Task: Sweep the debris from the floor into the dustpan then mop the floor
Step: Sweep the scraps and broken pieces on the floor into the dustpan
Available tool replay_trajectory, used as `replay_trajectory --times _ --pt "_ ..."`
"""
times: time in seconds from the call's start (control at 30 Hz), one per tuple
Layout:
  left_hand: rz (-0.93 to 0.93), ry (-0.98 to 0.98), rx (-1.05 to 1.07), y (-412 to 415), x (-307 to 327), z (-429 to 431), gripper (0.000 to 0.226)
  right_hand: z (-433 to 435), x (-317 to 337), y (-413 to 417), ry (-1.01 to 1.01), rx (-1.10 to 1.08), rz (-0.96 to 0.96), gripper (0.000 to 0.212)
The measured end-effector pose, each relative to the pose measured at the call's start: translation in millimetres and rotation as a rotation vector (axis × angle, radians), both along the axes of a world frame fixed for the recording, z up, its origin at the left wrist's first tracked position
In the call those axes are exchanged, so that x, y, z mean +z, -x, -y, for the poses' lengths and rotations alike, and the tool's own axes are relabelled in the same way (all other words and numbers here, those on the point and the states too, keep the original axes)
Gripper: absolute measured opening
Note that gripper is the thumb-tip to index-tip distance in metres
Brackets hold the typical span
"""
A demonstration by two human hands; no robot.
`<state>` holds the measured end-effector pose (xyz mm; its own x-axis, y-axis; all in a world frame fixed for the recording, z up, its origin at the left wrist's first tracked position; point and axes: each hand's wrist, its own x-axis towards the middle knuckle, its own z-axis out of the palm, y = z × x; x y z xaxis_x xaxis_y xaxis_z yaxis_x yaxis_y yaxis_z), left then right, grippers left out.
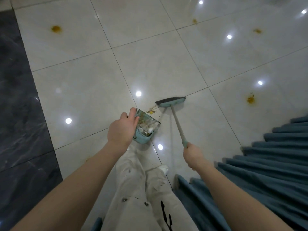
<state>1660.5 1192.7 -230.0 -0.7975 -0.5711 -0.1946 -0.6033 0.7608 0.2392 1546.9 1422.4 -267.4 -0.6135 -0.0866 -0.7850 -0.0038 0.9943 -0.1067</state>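
My left hand (pixel 122 127) grips the left side of a light teal dustpan (pixel 146 128) that rests on the white tiled floor (pixel 86 90), its mouth facing away from me. Scraps and crumbs lie inside the pan. My right hand (pixel 194 155) grips the end of a teal broom handle (pixel 177 125). The broom head (pixel 170 101) touches the floor just right of a small pile of yellow-brown debris (pixel 150 110) at the pan's mouth.
Orange-brown stains mark the tiles at far left (pixel 56 29), top right (pixel 194 21), farther right (pixel 257 30) and right of the broom (pixel 250 99). A dark marble strip (pixel 20 114) borders the left. Blue pleated curtains (pixel 275 155) hang at right. My legs stand below.
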Motion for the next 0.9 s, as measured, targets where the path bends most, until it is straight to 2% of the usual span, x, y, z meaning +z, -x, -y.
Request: replay_trajectory --times 0.23,0.4,0.6,0.9 --pt "0.012 -0.013 0.014 -5 1 -1 0.034 -40 33 -30 -0.116 0.328 0.052 0.031" --pt "0.031 0.007 0.009 -8 2 -3 0.035 -66 60 -33 -0.105 0.421 0.089 0.029" --pt "0.051 -0.035 -0.004 -20 5 -9 0.035 -76 91 12 0.066 0.217 -0.008 0.033" --pt "0.033 -0.034 0.006 -41 2 -25 0.035 -43 61 14 0.043 0.093 -0.088 0.035"
